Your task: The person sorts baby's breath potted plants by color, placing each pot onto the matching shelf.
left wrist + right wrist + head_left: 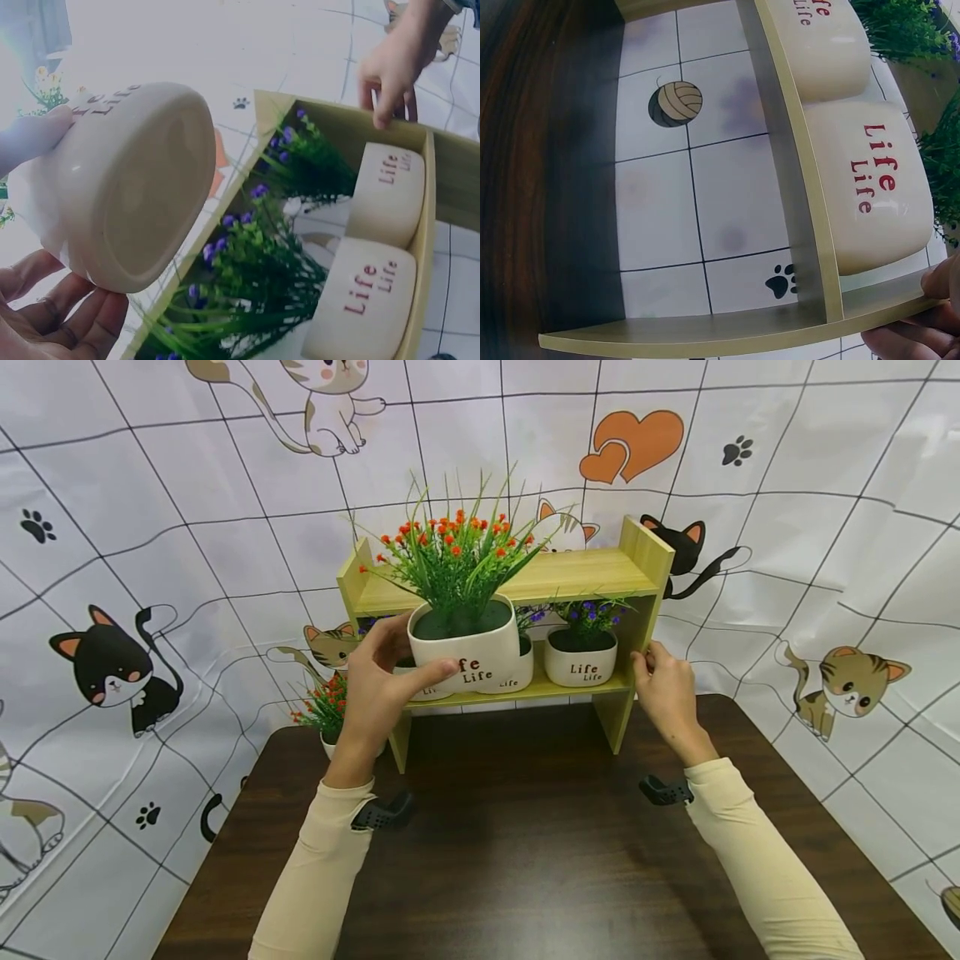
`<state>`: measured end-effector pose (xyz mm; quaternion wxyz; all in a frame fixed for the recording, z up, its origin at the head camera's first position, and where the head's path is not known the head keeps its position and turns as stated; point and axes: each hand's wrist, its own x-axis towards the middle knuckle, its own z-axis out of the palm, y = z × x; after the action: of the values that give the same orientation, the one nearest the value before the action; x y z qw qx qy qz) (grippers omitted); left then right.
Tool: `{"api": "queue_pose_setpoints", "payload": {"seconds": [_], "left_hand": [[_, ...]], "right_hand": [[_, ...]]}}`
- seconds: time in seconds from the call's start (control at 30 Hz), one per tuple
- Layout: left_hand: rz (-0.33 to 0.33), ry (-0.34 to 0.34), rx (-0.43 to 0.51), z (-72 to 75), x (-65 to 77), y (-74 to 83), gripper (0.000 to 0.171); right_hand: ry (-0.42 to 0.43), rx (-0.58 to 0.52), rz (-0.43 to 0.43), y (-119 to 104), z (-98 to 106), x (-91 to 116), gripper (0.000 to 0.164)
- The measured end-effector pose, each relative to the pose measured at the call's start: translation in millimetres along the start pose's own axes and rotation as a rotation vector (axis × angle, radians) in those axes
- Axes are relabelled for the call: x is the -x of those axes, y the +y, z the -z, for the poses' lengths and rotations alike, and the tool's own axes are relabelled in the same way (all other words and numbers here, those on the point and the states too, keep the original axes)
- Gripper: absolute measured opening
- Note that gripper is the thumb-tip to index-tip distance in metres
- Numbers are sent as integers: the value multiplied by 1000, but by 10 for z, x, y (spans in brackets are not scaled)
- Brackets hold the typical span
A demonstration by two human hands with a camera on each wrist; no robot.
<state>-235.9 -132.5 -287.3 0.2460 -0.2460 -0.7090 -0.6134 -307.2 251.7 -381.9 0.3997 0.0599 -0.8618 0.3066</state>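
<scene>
My left hand (378, 685) grips a white oval flowerpot (483, 652) of orange-red flowers and grass, lifted in front of the small wooden shelf (577, 572). Fingers wrap the pot's left side, with the thumb on its lettered front. The left wrist view shows the underside of this pot (154, 195). At the shelf's right side panel, my right hand (663, 689) pinches the board's edge between thumb and fingers; fingertips (937, 281) show there in the right wrist view. Purple-flowered pots stand on the lower board, one (581, 662) at the right, others partly hidden behind the lifted pot.
Another pot of red flowers (330, 714) stands on the dark table (517, 843) left of the shelf, partly behind my left arm. Close behind the shelf is a white grid-patterned wall covering (480, 435) with cartoon cats. The shelf's side panels rise above its top board.
</scene>
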Motion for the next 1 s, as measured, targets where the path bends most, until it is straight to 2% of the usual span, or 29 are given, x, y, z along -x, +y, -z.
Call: {"api": "queue_pose_setpoints", "payload": {"seconds": [0.5,1.0], "left_hand": [[-24,-22,-19,-310,-436,198,66],[73,-31,29,-638,-861,183,75]], "right_hand": [[7,-1,5,-7,-3,-1,17],[6,-1,5,-39,8,5,17]]}}
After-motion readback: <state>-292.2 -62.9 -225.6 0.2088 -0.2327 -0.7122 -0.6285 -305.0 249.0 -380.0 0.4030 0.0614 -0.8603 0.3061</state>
